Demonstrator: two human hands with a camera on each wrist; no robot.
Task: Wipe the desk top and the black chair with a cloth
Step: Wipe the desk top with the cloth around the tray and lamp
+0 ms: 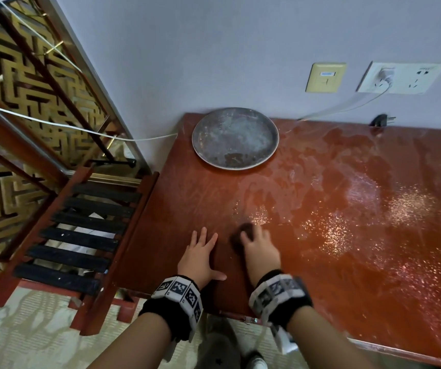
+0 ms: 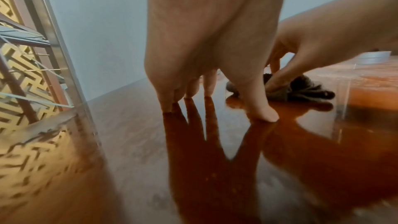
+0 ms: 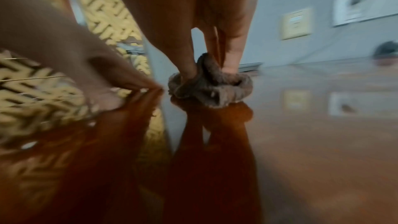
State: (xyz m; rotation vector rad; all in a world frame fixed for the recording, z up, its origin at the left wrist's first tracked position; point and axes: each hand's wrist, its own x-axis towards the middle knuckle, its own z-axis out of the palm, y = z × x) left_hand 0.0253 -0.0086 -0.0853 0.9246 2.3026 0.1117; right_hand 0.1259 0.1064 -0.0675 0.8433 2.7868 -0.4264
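The reddish-brown glossy desk top (image 1: pixel 334 209) carries wet smears and pale specks across its middle and right. My right hand (image 1: pixel 258 245) grips a bunched dark brown cloth (image 1: pixel 242 235) and presses it on the desk near the front left. In the right wrist view the cloth (image 3: pixel 212 85) is pinched between thumb and fingers (image 3: pixel 231 54). My left hand (image 1: pixel 200 258) lies flat on the desk just left of it, fingers spread, and its fingertips (image 2: pixel 263 112) touch the surface. The black slatted chair (image 1: pixel 81 235) stands left of the desk.
A round grey metal tray (image 1: pixel 235 138) sits at the desk's back left corner. Wall sockets (image 1: pixel 400 78) with a white plugged cord and a black plug (image 1: pixel 380 119) are behind the desk. A lattice stair railing (image 1: pixel 27 102) fills the left.
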